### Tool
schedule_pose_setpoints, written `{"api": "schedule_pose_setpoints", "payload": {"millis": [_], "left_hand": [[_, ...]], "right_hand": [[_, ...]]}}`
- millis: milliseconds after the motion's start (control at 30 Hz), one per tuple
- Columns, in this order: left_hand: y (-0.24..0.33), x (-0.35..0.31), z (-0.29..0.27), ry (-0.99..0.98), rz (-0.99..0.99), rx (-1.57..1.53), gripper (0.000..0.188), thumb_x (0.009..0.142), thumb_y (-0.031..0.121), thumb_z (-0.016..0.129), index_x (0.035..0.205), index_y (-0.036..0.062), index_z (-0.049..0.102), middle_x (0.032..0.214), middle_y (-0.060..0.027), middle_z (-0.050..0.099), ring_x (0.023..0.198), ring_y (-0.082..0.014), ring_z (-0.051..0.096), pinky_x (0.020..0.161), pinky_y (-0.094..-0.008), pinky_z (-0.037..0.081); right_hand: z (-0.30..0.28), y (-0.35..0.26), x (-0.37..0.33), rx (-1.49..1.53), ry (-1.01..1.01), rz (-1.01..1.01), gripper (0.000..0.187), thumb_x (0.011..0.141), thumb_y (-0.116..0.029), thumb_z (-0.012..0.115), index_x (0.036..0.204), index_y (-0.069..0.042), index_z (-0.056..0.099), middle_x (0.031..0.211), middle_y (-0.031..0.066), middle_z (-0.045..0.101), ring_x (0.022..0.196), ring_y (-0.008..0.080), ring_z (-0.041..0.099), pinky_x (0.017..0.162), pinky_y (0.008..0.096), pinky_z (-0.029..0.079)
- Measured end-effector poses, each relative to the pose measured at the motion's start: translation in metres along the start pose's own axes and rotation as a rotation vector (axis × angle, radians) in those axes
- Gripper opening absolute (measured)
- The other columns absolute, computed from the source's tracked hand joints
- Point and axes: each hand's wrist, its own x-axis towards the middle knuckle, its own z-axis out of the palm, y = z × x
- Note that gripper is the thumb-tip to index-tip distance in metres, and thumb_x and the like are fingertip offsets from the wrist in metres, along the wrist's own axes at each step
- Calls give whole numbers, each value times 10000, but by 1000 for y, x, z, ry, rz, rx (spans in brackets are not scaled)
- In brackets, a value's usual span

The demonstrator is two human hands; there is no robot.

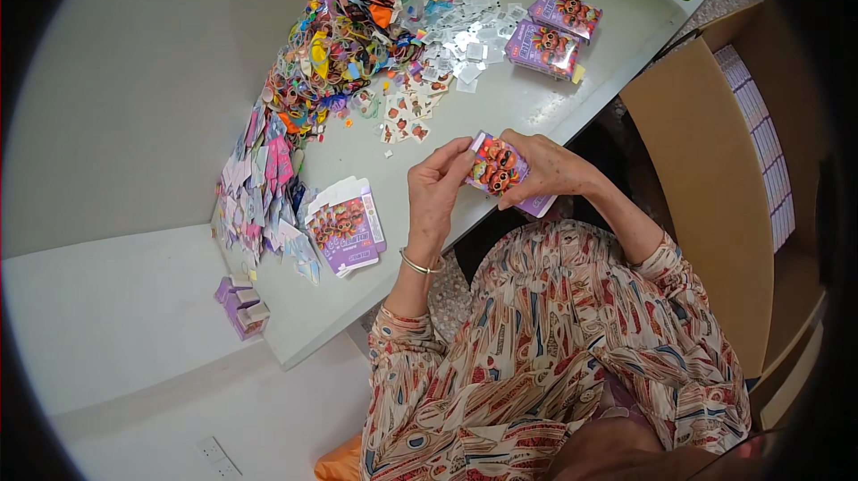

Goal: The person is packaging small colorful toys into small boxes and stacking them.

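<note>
Both my hands meet over the table's near edge around a small purple carton (pixel 499 166) printed with bright red and orange cartoon figures. At the carton's upper left corner, by a white flap, my left hand (pixel 433 188) pinches with thumb and fingertips. My right hand (pixel 547 166) wraps around the carton's right side. Another purple printed piece (pixel 538 205) shows below the right hand; how it joins the carton I cannot tell. To the left lies a stack of flattened purple cartons (pixel 344 229). Filled-out purple cartons (pixel 543 48) lie together farther back on the right.
A long heap of colourful small trinkets (pixel 335 52) runs along the wall, with folded pastel packets (pixel 259 177) at its near end. Clear plastic squares (pixel 465 34) and sticker sheets (pixel 409 113) lie beside it. An open cardboard box (pixel 706 168) holding rows of cartons stands at right.
</note>
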Motion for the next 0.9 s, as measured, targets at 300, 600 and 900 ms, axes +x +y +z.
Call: {"api": "schedule_pose_setpoints", "payload": {"millis": [300, 600, 900], "left_hand": [[-4, -18, 10, 20, 312, 523, 294, 929, 30, 529, 1208, -25, 604, 967, -103, 700, 779, -119, 631, 696, -258, 491], [-24, -18, 11, 72, 486, 525, 339, 895, 17, 558, 1232, -14, 581, 1098, -143, 671, 903, -144, 641, 815, -277, 504], [-22, -14, 22, 46, 439, 432, 258, 912, 34, 592, 1163, -5, 635, 1072, -89, 677, 901, -127, 629, 802, -244, 497]], "right_hand": [[3, 5, 0, -30, 35, -12, 707, 597, -379, 856, 1061, 9, 490, 921, 188, 647, 897, 331, 625, 812, 389, 476], [10, 2, -2, -52, 34, -27, 671, 621, -342, 842, 1050, 10, 465, 885, 199, 621, 896, 372, 603, 812, 407, 460], [10, 1, -3, -103, 0, -34, 705, 624, -360, 843, 1071, -4, 429, 924, 234, 602, 921, 403, 591, 829, 425, 452]]}}
